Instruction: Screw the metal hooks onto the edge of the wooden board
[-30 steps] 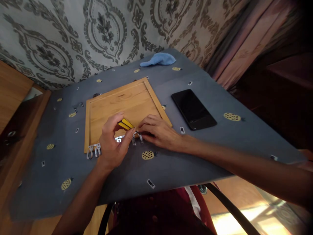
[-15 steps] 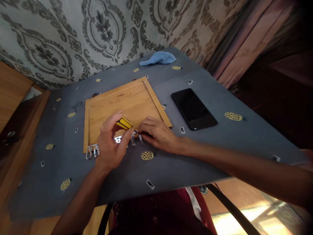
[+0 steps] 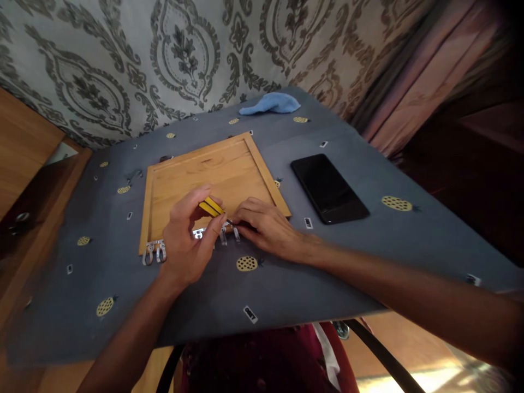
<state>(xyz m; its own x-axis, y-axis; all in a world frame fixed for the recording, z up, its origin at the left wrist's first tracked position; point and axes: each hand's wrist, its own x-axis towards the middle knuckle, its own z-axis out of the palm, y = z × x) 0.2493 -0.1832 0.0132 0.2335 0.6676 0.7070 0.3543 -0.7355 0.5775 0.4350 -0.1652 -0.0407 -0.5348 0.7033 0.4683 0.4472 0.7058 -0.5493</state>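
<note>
"OBEY" can be read on a small white label (image 3: 250, 314) printed on the tablecloth (image 3: 295, 295) near its front edge; other printed labels are too small to be made out. The grey-blue cloth is dotted with yellow pineapples. The table is backed by a damask-patterned hanging (image 3: 184, 54), and is flanked by wooden furniture (image 3: 28, 123) on the left and a pink curtain (image 3: 446, 76) on the right.

A screwdriver (image 3: 212, 206) with a yellow-and-black handle is grasped in the left hand (image 3: 186, 240) over the near edge of a framed wooden board (image 3: 204, 172). Its long axis is slanted down to the right, with the shaft directed at the right hand's fingertips. Metal hooks (image 3: 154, 252) are lined along that edge. The right hand (image 3: 270, 226) is curled beside the shaft; whether anything is gripped there cannot be told. A black phone (image 3: 329, 188) and a blue rag (image 3: 272, 103) are seen farther off.
</note>
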